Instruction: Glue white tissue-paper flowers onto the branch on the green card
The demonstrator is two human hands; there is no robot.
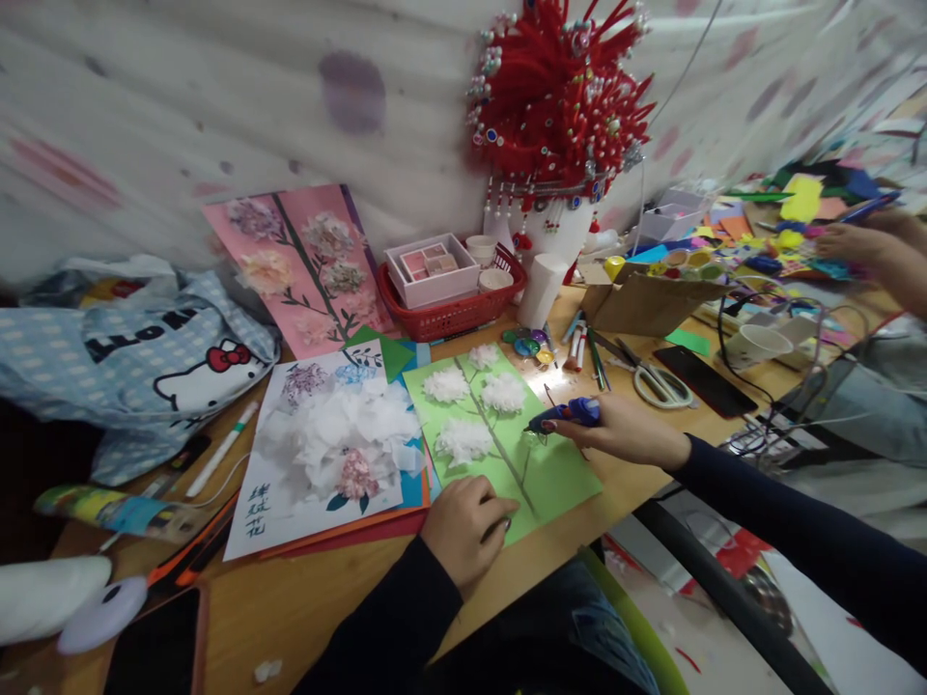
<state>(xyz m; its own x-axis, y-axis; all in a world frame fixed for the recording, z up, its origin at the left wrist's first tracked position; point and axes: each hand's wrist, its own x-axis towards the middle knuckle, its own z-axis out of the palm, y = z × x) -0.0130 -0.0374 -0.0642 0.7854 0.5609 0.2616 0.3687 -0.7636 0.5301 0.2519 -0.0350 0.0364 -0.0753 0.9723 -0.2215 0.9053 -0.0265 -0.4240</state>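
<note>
My right hand [629, 431] grips a blue glue gun [579, 413]. Its nozzle is just above the right part of a green sheet of paper [557, 487], where a small clear ring-like patch of glue shows. Several white paper flowers [463, 441] sit along a dark stem on this sheet. At the sheet's lower left edge, my left hand [467, 529] lies with fingers curled, pressing the paper to the table. To the left, a white sheet [253, 483] bears a heap of white petals [369, 415] and a pink flower [357, 473].
Behind stand a pink flower picture [294, 323], a red basket [453, 317] and a red beaded headdress [557, 106]. Scissors [662, 384], a black phone [706, 381] and cables lie to the right. Another person's hands [858, 241] are at far right. A checked bag [130, 357] sits left.
</note>
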